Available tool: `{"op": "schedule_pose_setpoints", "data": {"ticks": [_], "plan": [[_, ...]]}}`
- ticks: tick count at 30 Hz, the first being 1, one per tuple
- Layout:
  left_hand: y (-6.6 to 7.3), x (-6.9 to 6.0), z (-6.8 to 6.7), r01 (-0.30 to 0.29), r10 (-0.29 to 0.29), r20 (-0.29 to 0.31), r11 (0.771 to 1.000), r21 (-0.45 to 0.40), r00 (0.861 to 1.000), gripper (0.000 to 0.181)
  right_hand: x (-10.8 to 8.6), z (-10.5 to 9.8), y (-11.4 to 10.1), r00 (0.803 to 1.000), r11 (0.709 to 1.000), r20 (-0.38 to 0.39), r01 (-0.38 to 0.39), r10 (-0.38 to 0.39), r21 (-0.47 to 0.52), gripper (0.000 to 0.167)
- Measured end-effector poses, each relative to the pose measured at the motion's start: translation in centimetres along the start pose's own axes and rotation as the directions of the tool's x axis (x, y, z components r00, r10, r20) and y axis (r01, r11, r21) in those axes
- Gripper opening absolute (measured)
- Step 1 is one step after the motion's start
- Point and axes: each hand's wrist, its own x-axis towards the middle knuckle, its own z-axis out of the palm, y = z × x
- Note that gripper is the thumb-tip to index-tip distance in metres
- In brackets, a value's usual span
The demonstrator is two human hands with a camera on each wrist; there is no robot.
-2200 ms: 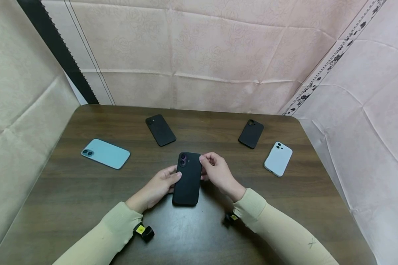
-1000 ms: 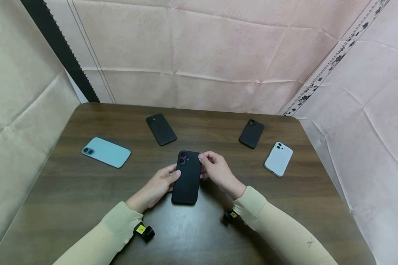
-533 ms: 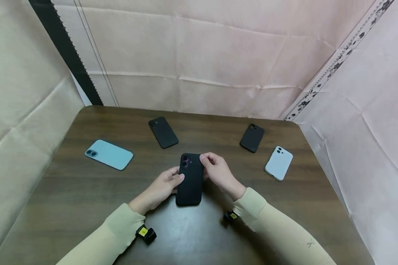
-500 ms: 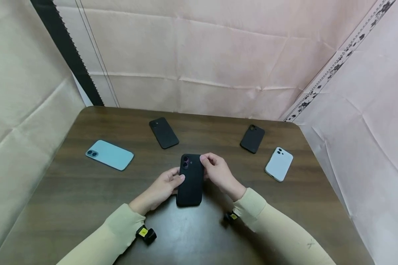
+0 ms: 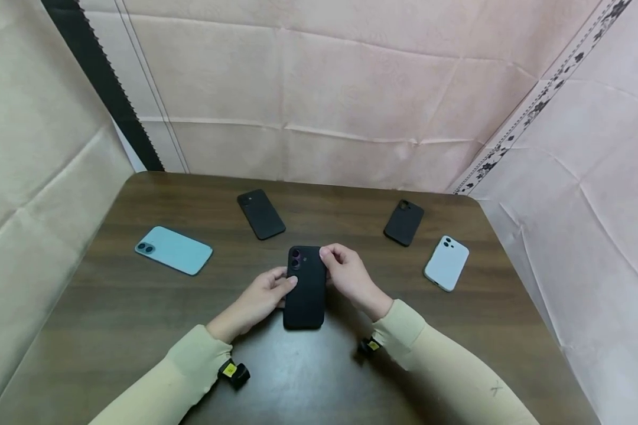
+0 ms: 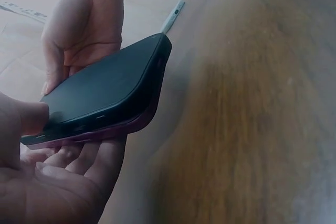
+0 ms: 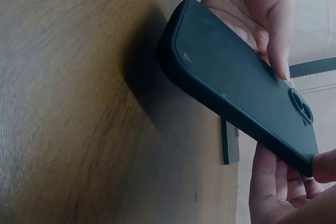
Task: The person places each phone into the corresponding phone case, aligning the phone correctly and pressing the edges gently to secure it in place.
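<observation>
A black phone case (image 5: 305, 301) with a two-lens camera opening is held above the middle of the table, back side up. In the left wrist view a purple phone edge (image 6: 137, 124) shows below the black case along one side. My left hand (image 5: 256, 300) grips its left side, thumb on the back and fingers beneath. With thumb and fingers, my right hand (image 5: 351, 277) pinches the upper right corner. The right wrist view shows the lower end of the case (image 7: 210, 56) raised off the wood. The phone's screen side is hidden.
On the wooden table (image 5: 111, 330) lie a light blue phone (image 5: 175, 251) at left, a black phone-shaped piece (image 5: 261, 213) at the back, a smaller black one (image 5: 404, 223) at back right, and a white phone (image 5: 446, 262) at right. Cloth hangs around.
The cased phone has turned slightly straighter, its lower end shifting right, and my left hand has followed. My right hand keeps its pinch on the corner. The head view has shifted a little.
</observation>
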Motion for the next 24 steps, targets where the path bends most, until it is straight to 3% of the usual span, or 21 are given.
{"op": "schedule_pose_setpoints", "data": {"ticks": [6,12,24], "plan": [[-0.23,0.55,0.16,-0.011,0.013,-0.073,0.999,0.035,0.997,0.04,0.23,-0.35,0.05,1.0,1.0,0.004,0.005,-0.005,0.021,0.026],[-0.3,0.66,0.43,0.025,-0.015,-0.133,0.997,0.075,0.991,0.034,0.41,-0.43,0.31,1.0,1.0,0.017,0.004,-0.005,0.023,0.027],[-0.25,0.71,0.66,0.023,0.001,-0.173,0.99,0.137,0.985,0.026,0.45,-0.51,0.34,1.0,1.0,0.027,-0.011,0.01,0.029,0.026]]}}
